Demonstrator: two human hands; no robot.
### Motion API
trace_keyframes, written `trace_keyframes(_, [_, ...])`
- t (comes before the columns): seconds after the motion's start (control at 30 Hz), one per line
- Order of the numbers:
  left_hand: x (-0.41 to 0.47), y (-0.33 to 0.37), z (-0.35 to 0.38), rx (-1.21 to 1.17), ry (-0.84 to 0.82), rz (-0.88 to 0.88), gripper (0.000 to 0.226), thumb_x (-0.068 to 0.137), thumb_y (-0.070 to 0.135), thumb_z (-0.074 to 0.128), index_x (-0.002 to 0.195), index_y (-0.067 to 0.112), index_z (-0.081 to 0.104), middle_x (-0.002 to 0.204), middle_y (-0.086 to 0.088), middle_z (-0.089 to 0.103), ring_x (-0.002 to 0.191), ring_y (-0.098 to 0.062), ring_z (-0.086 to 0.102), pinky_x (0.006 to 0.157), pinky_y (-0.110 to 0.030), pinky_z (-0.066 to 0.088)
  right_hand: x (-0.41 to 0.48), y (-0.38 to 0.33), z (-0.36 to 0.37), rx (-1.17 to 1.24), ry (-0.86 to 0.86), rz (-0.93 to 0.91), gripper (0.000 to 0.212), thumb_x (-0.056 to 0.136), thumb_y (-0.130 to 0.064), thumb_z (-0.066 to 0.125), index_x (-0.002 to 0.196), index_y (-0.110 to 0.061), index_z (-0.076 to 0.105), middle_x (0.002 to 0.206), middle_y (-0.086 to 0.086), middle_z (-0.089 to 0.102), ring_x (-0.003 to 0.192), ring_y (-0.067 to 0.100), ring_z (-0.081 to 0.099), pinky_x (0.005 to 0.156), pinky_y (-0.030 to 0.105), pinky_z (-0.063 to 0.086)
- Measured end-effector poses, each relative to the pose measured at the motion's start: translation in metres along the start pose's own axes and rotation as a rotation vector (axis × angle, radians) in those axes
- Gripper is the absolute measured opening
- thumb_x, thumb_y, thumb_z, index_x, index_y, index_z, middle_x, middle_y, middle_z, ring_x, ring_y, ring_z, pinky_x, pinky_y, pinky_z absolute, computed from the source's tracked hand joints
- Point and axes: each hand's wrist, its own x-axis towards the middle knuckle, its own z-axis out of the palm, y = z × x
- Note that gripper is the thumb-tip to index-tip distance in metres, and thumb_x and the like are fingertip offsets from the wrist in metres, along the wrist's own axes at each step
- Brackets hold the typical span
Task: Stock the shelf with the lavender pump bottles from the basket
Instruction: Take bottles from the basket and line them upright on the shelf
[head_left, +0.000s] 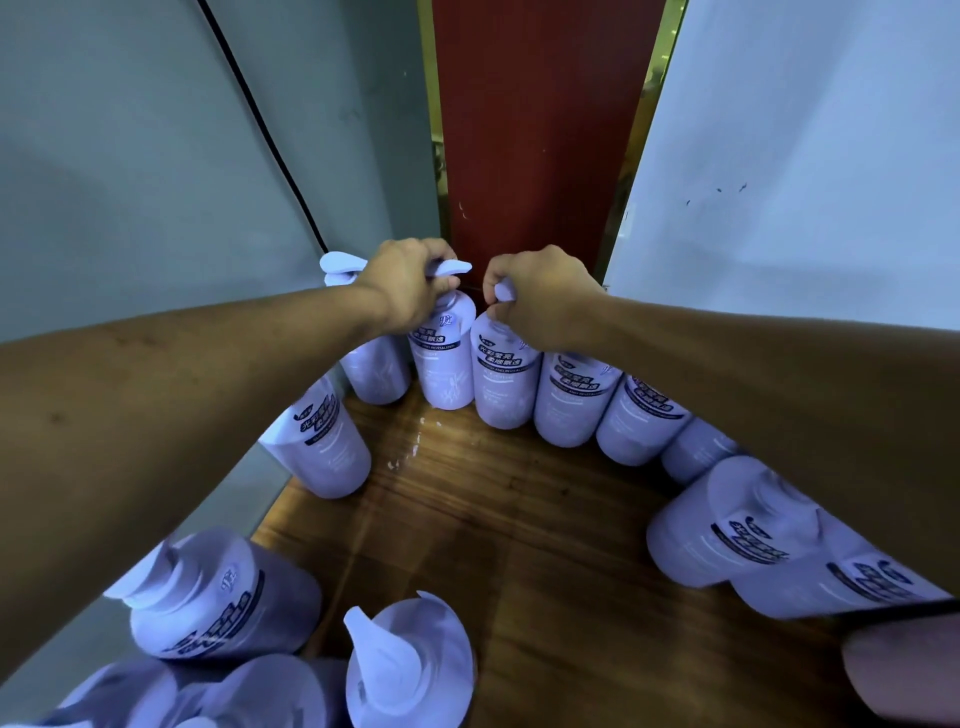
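Left hand (410, 283) and right hand (535, 296) each grip a neighbouring bottle's pump on the shelf (519, 519).

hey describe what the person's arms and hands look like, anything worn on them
Both forearms are bare from the frame edges to the wrists: no sleeves in view. The left hand and right hand wear no gloves, and I see no watch, bracelet or rings. A few small dark marks dot the left forearm.

About thirteen lavender pump bottles (445, 364) on one wooden shelf (519, 519); two hands.
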Motion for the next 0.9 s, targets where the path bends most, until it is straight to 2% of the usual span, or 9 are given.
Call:
trace_keyframes(0.13, [-0.005, 0.000, -0.003, -0.012, -0.016, 0.047, 0.032, 0.093, 0.031, 0.061, 0.123, 0.020, 0.061, 0.113, -0.009, 0.068, 0.104, -0.026, 0.061, 0.085, -0.026, 0.042, -0.005, -0.001, 0.002, -0.013, 0.012, 0.002, 0.004, 0.089, -0.024, 0.060, 0.090, -0.027, 0.058, 0.091, 0.003, 0.059, 0.081, 0.024, 0.058, 0.070, 0.035, 0.054])
trace_keyframes(0.2, [-0.008, -0.002, -0.011, 0.006, 0.092, 0.126, 0.032, 0.096, 0.036, 0.055, 0.122, 0.018, 0.062, 0.112, -0.011, 0.069, 0.104, -0.029, 0.063, 0.091, -0.029, 0.045, -0.007, -0.003, 0.004, -0.058, 0.038, -0.009, 0.004, 0.089, -0.025, 0.060, 0.090, -0.028, 0.057, 0.086, 0.001, 0.057, 0.079, 0.024, 0.057, 0.064, 0.033, 0.049])
trace_keyframes(0.27, [-0.007, -0.010, -0.023, 0.080, 0.224, 0.164, 0.029, 0.099, 0.031, 0.046, 0.115, 0.016, 0.065, 0.107, -0.013, 0.071, 0.098, -0.034, 0.064, 0.091, -0.037, 0.048, -0.006, -0.004, 0.003, -0.118, 0.057, -0.014, 0.006, 0.088, -0.027, 0.062, 0.088, -0.028, 0.057, 0.086, 0.000, 0.056, 0.079, 0.024, 0.057, 0.062, 0.029, 0.043])
trace_keyframes(0.37, [-0.008, -0.037, -0.041, 0.246, 0.162, 0.019, 0.034, 0.089, 0.021, 0.049, 0.118, 0.020, 0.065, 0.114, -0.013, 0.068, 0.107, -0.035, 0.060, 0.093, -0.038, 0.047, -0.004, -0.006, -0.001, -0.123, 0.044, -0.006, 0.010, 0.084, -0.027, 0.067, 0.084, -0.028, 0.058, 0.089, -0.001, 0.059, 0.081, 0.023, 0.058, 0.062, 0.028, 0.042])
trace_keyframes(0.43, [-0.015, -0.052, -0.042, 0.299, 0.030, -0.086, 0.036, 0.086, 0.022, 0.055, 0.120, 0.020, 0.064, 0.118, -0.012, 0.066, 0.110, -0.035, 0.058, 0.090, -0.034, 0.046, -0.002, -0.006, -0.003, -0.127, 0.023, -0.009, 0.010, 0.083, -0.027, 0.069, 0.084, -0.028, 0.059, 0.092, -0.001, 0.061, 0.082, 0.022, 0.058, 0.064, 0.028, 0.045])
trace_keyframes(0.5, [-0.019, -0.061, -0.042, 0.307, -0.018, -0.055, 0.036, 0.084, 0.019, 0.062, 0.120, 0.016, 0.064, 0.116, -0.015, 0.064, 0.108, -0.036, 0.057, 0.089, -0.034, 0.045, -0.001, -0.006, -0.003, -0.128, 0.012, -0.009, 0.010, 0.083, -0.028, 0.070, 0.084, -0.028, 0.060, 0.092, -0.001, 0.062, 0.081, 0.022, 0.058, 0.062, 0.028, 0.044])
trace_keyframes(0.63, [-0.015, -0.069, -0.046, 0.291, 0.032, -0.001, 0.019, 0.087, 0.012, 0.063, 0.105, 0.010, 0.068, 0.104, -0.014, 0.069, 0.099, -0.037, 0.061, 0.081, -0.033, 0.045, 0.001, -0.006, -0.003, -0.134, -0.002, -0.014, 0.011, 0.083, -0.031, 0.070, 0.085, -0.029, 0.060, 0.092, -0.001, 0.062, 0.083, 0.021, 0.057, 0.063, 0.028, 0.041])
trace_keyframes(0.8, [-0.012, -0.060, -0.039, 0.328, 0.076, 0.085, 0.020, 0.091, 0.011, 0.060, 0.108, 0.007, 0.069, 0.102, -0.016, 0.070, 0.100, -0.040, 0.059, 0.079, -0.035, 0.044, 0.005, -0.007, -0.008, -0.151, -0.053, -0.016, 0.011, 0.082, -0.031, 0.071, 0.084, -0.029, 0.061, 0.096, -0.001, 0.063, 0.086, 0.021, 0.059, 0.068, 0.030, 0.048])
trace_keyframes(0.9, [-0.008, -0.058, -0.038, 0.358, 0.098, 0.109, 0.019, 0.092, 0.013, 0.057, 0.106, 0.005, 0.069, 0.100, -0.022, 0.069, 0.096, -0.044, 0.058, 0.075, -0.037, 0.043, 0.007, -0.009, -0.007, -0.148, -0.058, -0.010, 0.010, 0.083, -0.029, 0.071, 0.085, -0.028, 0.061, 0.095, -0.001, 0.064, 0.087, 0.021, 0.059, 0.067, 0.029, 0.046])
